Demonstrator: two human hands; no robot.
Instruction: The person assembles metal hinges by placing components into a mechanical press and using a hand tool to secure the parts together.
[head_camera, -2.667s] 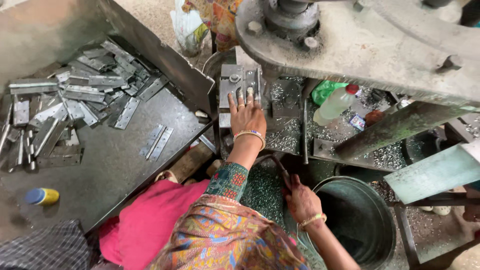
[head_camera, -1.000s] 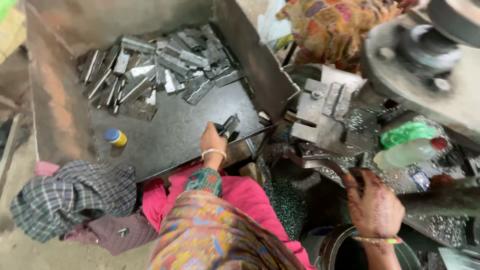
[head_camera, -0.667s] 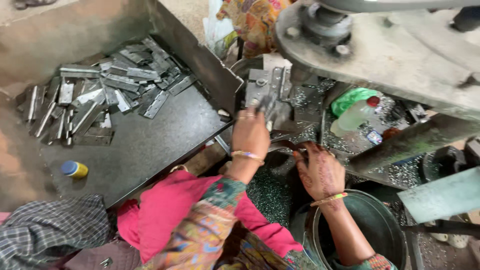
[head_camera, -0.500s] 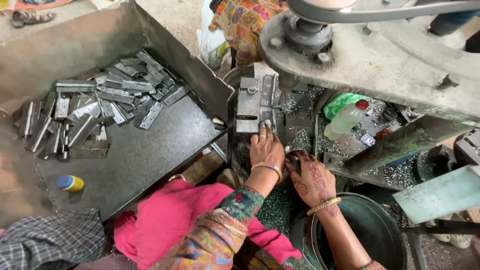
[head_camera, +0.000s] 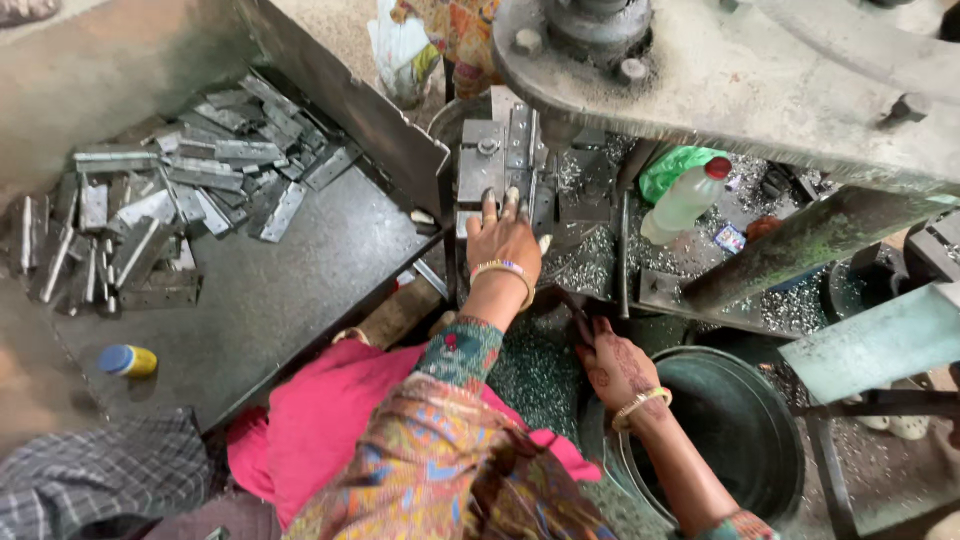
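Now left hand (head_camera: 503, 240) presses flat, grip released, on the die block (head_camera: 500, 165); right hand (head_camera: 618, 365) grasps a lever (head_camera: 577, 318).

left hand (head_camera: 503, 238) onto press die (head_camera: 497, 172) | right hand (head_camera: 617, 362) lower

Dull grey metal strips (head_camera: 150, 200); glossy plastic bottle (head_camera: 685, 200).

Left hand (head_camera: 503, 240) on press die block (head_camera: 500, 165), right hand (head_camera: 615, 362) low.
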